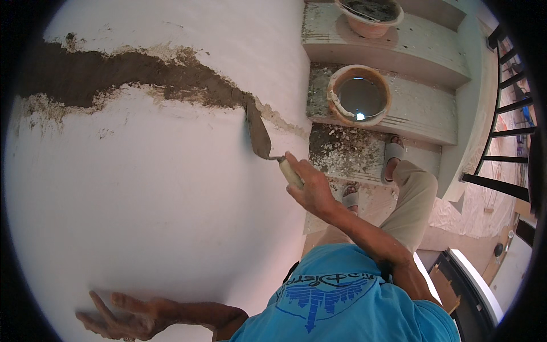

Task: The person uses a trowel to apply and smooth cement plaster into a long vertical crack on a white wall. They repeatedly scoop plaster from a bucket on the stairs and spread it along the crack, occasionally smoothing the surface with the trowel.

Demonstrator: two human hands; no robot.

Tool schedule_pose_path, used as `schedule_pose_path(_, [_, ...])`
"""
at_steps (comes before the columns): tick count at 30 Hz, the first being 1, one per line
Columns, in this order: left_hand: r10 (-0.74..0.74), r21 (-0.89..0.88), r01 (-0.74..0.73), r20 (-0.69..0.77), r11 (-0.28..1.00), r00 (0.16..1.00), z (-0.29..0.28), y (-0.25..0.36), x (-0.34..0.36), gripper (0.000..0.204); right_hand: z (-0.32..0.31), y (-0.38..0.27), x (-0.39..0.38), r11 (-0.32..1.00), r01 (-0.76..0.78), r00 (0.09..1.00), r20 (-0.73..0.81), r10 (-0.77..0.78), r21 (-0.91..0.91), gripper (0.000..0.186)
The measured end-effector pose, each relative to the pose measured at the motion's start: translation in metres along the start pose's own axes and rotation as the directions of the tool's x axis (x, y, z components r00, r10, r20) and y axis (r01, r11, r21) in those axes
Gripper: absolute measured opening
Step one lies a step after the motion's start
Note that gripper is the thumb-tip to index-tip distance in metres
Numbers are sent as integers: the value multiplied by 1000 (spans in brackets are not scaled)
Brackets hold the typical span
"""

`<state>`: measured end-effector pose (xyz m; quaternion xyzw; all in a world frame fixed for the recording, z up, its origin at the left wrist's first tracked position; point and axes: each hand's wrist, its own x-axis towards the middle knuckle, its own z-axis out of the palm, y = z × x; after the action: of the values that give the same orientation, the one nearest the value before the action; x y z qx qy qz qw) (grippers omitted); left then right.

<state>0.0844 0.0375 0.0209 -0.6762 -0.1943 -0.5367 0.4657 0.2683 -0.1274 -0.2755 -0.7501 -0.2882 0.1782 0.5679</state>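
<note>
Wall: a white plastered wall (159,199) is filling the left of the view; a ragged horizontal channel of wet grey-brown mortar (114,77) is running across its upper part
Trowel: the pointing trowel (259,134) is lying with its blade tip at the right end of the mortar
Right hand: the right hand (310,185) is gripping the trowel's pale handle
Left hand: the left hand (128,316) is pressing flat on the wall low down, fingers spread, holding nothing
Stairs: pale concrete steps (421,108) are strewn with rubble; a terracotta-coloured basin of water (359,94) is sitting on one; a second basin (370,14) is standing higher up
Edge: a black metal railing (504,108) is bordering the right side
</note>
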Motion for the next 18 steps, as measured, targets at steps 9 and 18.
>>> schedule_pose_path(9, [30, 88, -36, 68, 995, 997, -5, -7, -3, 41, -7, -4, -21, 996, 60, 997, -42, -62, -64, 78])
schedule_pose_path(18, [84, 103, -93, 83, 990, 993, -6, -7, -2, 37, 12, 21, -36, 982, -61, 997, 25, 67, -180, 83])
